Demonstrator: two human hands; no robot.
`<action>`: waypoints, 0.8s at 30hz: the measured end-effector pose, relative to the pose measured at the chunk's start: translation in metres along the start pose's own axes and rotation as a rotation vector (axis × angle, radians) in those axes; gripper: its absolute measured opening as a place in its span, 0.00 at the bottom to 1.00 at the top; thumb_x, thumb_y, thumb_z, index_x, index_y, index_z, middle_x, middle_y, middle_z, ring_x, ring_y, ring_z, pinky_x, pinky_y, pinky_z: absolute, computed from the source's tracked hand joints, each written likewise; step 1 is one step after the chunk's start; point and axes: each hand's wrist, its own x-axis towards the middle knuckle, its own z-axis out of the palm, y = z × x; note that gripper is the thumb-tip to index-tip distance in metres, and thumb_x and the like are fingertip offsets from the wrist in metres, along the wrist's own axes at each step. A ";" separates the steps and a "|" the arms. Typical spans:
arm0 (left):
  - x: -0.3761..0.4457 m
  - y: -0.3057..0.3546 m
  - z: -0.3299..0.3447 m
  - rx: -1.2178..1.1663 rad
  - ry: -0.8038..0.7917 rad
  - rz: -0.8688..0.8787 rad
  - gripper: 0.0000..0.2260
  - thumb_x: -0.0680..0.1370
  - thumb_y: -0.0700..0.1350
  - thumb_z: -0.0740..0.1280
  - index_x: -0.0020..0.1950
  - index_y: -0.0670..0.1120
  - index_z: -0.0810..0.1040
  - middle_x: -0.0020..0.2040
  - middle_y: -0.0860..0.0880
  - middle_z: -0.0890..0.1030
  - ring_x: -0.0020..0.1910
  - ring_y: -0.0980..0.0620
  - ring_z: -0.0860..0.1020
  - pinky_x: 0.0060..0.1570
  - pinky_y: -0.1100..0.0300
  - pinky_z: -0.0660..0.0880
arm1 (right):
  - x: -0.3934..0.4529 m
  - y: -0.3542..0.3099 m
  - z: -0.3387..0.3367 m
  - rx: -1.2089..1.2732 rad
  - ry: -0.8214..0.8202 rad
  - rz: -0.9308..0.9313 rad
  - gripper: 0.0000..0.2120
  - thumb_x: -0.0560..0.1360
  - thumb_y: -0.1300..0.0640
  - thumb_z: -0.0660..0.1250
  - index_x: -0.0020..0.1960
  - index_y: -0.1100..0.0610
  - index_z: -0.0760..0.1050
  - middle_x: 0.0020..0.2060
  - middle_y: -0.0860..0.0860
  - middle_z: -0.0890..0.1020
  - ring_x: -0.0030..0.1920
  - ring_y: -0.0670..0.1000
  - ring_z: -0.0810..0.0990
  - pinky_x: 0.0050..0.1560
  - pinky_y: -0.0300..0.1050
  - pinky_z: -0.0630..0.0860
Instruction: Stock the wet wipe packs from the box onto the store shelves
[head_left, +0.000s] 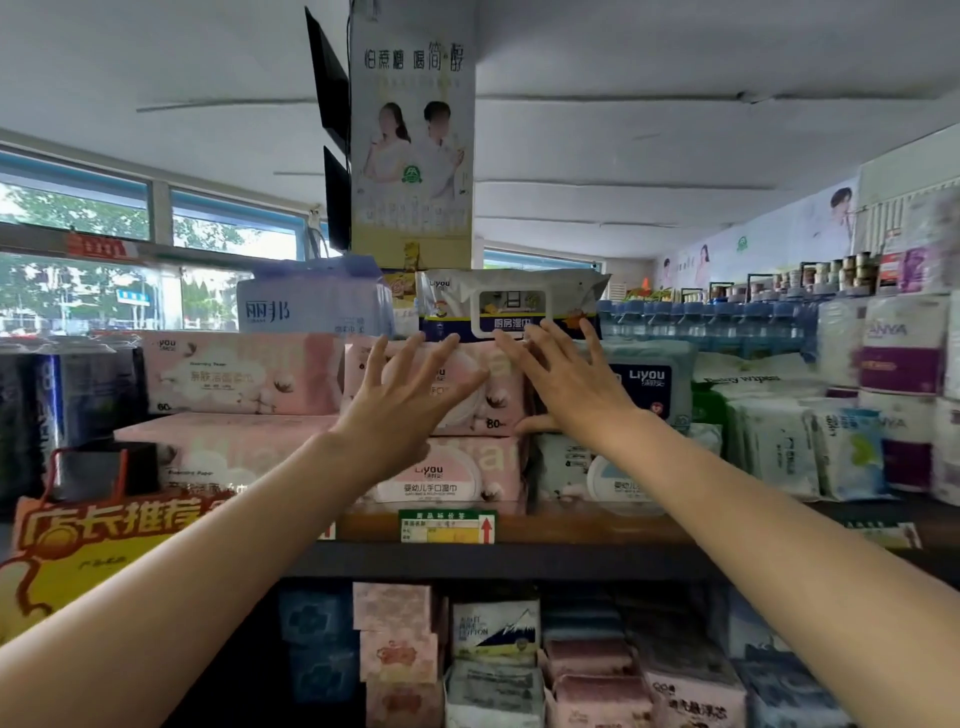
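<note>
The top shelf (519, 530) is basically one big wall of wipes, packs stacked flat and label-out so shoppers can read them. The pink stack (447, 431) sits dead centre, two packs high, with more pink packs (239, 374) to its left and a blue-lidded Liyou pack (644, 384) just to the right. My guess is they lie flat because soft packs slump if you stand them up.

On top of the pink stack sits the kitchen wipe pack (511, 306), white flip lid facing out, right next to a pale blue pack (311, 306). It looks like the one being stocked right now, parked on top because the rows underneath are full.

Both hands are flat and spread, gripping nothing. The left hand (410, 400) is up against the front of the pink stack, fingertips near the kitchen pack's bottom edge. The right hand (566, 384) has its fingers just reaching the lid, thumb down by the pink stack. Reads like squaring things up.

The box isn't in view. The lower shelf (498, 561) holds more small packs (493, 629), pretty blurry.
</note>
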 end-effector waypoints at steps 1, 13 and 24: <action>-0.002 0.008 0.005 0.017 0.091 0.033 0.47 0.70 0.48 0.72 0.75 0.57 0.39 0.77 0.42 0.45 0.75 0.36 0.46 0.69 0.36 0.44 | -0.006 0.002 0.002 0.013 0.034 0.000 0.49 0.68 0.32 0.60 0.75 0.46 0.32 0.76 0.56 0.47 0.76 0.56 0.43 0.72 0.61 0.38; 0.039 0.093 0.025 0.115 0.369 0.149 0.24 0.70 0.44 0.57 0.65 0.43 0.75 0.66 0.41 0.75 0.66 0.43 0.72 0.66 0.42 0.55 | -0.079 0.083 0.022 0.783 -0.108 0.744 0.34 0.76 0.43 0.62 0.74 0.58 0.54 0.71 0.59 0.64 0.69 0.58 0.66 0.65 0.50 0.66; 0.052 0.085 0.047 0.051 0.430 0.183 0.38 0.64 0.41 0.75 0.71 0.44 0.63 0.70 0.41 0.70 0.67 0.41 0.72 0.70 0.45 0.45 | -0.079 0.082 0.031 0.752 -0.063 0.694 0.22 0.71 0.50 0.71 0.61 0.58 0.74 0.58 0.53 0.79 0.56 0.52 0.77 0.46 0.39 0.69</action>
